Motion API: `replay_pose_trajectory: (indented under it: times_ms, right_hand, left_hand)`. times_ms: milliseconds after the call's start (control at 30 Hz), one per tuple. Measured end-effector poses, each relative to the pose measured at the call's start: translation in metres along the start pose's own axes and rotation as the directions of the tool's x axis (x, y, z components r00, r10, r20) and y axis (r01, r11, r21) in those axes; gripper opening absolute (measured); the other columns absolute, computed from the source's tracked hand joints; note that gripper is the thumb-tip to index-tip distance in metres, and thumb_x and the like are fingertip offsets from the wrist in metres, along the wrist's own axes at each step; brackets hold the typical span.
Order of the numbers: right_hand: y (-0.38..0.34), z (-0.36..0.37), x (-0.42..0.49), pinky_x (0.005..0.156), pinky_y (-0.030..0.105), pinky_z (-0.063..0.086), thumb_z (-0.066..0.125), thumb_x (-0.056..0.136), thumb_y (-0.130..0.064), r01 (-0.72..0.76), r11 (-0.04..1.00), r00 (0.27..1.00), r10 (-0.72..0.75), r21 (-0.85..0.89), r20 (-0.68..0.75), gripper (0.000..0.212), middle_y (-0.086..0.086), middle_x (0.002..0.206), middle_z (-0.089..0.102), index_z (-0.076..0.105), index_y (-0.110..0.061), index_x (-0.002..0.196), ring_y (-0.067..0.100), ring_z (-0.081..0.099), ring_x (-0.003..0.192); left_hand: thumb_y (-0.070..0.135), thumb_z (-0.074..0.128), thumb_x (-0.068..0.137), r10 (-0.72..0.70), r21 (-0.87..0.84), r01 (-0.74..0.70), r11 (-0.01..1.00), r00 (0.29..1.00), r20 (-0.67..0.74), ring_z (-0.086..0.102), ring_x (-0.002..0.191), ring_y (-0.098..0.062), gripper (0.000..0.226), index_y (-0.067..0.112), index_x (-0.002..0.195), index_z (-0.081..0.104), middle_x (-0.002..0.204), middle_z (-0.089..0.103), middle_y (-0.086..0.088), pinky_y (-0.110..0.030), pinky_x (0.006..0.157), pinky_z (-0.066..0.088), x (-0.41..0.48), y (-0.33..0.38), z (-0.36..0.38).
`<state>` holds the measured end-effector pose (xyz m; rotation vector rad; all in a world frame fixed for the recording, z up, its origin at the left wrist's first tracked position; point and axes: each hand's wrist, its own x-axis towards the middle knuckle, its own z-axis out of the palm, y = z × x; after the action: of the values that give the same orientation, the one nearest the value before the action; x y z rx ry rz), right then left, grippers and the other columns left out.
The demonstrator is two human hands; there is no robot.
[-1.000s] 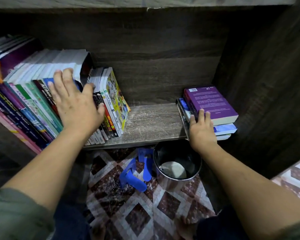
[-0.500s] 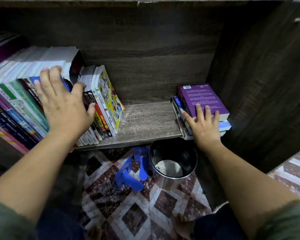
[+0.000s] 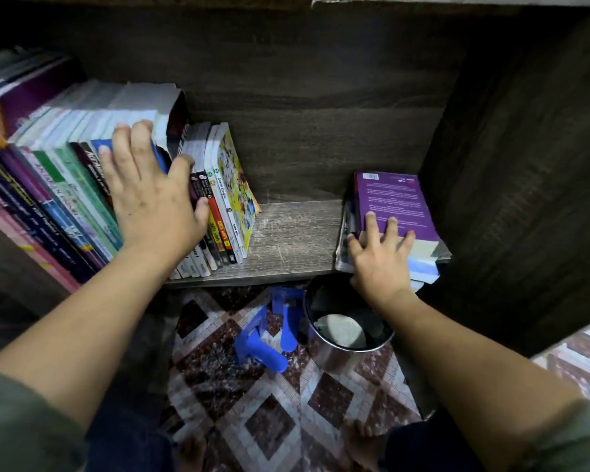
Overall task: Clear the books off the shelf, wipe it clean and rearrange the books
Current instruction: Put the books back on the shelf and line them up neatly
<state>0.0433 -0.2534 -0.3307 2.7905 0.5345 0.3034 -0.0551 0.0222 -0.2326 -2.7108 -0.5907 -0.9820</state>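
Along the left end of the shelf (image 3: 286, 240) I see the row of leaning books (image 3: 82, 185) with my left hand (image 3: 150, 202) spread flat against the spines, fingers splayed, pressing rather than gripping — it has slid slightly further in over the last second. At the right end, tight against the side wall, the flat stack of books (image 3: 394, 202) has the purple one on top, and my right hand (image 3: 378, 253) has crept up from the stack's front edge so its fingers lie on that cover, laid open, not clenched. I judge the rearranging is near done — both hands are squaring things up. Below the shelf's front edge, the metal bucket (image 3: 348, 332) holds something pale, maybe a cloth.
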Motion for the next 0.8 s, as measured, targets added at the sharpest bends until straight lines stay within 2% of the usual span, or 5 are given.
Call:
replay_pose_trajectory:
  times_ms: [267, 467, 600, 700, 800]
  right_hand:
    - [-0.037, -0.008, -0.012, 0.084, 0.076, 0.037, 0.091, 0.041, -0.023, 0.119, 0.993, 0.991, -0.120, -0.017, -0.050, 0.052, 0.025, 0.132, 0.054, 0.074, -0.014, 0.088, 0.061, 0.050, 0.111]
    - [-0.035, 0.003, -0.017, 0.090, 0.076, 0.036, 0.089, 0.046, -0.021, 0.235, 0.972, 0.964, -0.230, 0.021, -0.136, 0.056, 0.024, 0.137, 0.050, 0.072, -0.014, 0.100, 0.059, 0.046, 0.118]
    - [-0.033, 0.008, -0.024, 0.100, 0.077, 0.015, 0.087, 0.057, -0.029, 0.181, 0.980, 0.971, -0.163, 0.087, -0.176, 0.115, 0.021, 0.154, 0.024, 0.020, -0.038, 0.150, 0.055, 0.026, 0.134]
    - [-0.025, 0.017, -0.028, 0.099, 0.079, 0.004, 0.079, 0.072, -0.035, 0.083, 0.992, 0.988, -0.070, 0.099, -0.135, 0.129, 0.021, 0.158, -0.005, -0.029, -0.044, 0.143, 0.055, -0.003, 0.139]
    - [-0.018, 0.020, -0.025, 0.095, 0.077, 0.025, 0.087, 0.057, -0.039, 0.041, 0.991, 0.993, -0.027, 0.125, -0.111, 0.135, 0.024, 0.151, 0.019, -0.010, -0.037, 0.151, 0.051, 0.014, 0.135]
  left_hand:
    - [0.036, 0.076, 0.071, -0.002, 0.006, 0.002, 1.000, 1.000, -0.003, 0.009, 0.142, -0.044, 0.054, 0.013, 0.116, 0.059, 0.149, 0.019, -0.021, -0.052, 0.116, -0.003, 0.000, 0.000, 0.002]
    - [0.037, 0.076, 0.071, -0.018, 0.005, 0.018, 1.000, 1.000, 0.005, 0.007, 0.142, -0.043, 0.055, 0.014, 0.117, 0.058, 0.149, 0.018, -0.020, -0.053, 0.116, -0.003, 0.000, 0.002, 0.002]
    - [0.035, 0.076, 0.071, -0.008, -0.024, 0.008, 1.000, 1.000, -0.007, 0.006, 0.142, -0.043, 0.053, 0.012, 0.116, 0.059, 0.150, 0.018, -0.021, -0.053, 0.116, -0.003, -0.001, 0.001, 0.001]
    - [0.035, 0.076, 0.071, -0.001, -0.026, 0.001, 1.000, 1.000, -0.017, 0.007, 0.142, -0.043, 0.052, 0.013, 0.115, 0.059, 0.150, 0.020, -0.021, -0.054, 0.116, -0.001, -0.001, -0.001, 0.002]
    - [0.036, 0.075, 0.071, 0.005, -0.018, -0.005, 1.000, 1.000, -0.016, 0.008, 0.142, -0.043, 0.053, 0.013, 0.116, 0.058, 0.149, 0.020, -0.021, -0.054, 0.116, 0.000, 0.000, -0.001, 0.003]
